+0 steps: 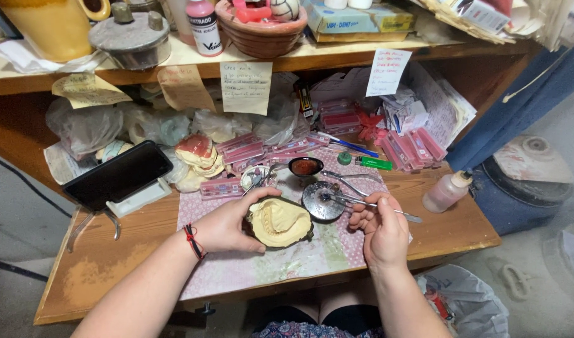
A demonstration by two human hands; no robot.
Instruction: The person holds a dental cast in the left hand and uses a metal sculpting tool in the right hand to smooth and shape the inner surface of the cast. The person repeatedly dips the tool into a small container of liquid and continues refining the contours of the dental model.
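My left hand point(227, 225) grips a cream dental cast in a dark flask point(279, 222), holding it on the pink patterned cloth point(237, 269). My right hand point(382, 228) pinches a thin metal instrument point(362, 203). The instrument's tip reaches left over a small round metal dish point(319, 201) just right of the cast. A red-and-black cord bracelet point(193, 241) circles my left wrist.
A dish of red wax point(305, 166), pliers point(349, 181), pink tooth-card boxes point(243, 150), plaster models point(196, 153), a phone on a stand point(118, 175) and a squeeze bottle point(446, 191) crowd the wooden bench point(99, 269). A shelf point(174, 59) with paper notes hangs above. A bin bag point(468, 300) sits lower right.
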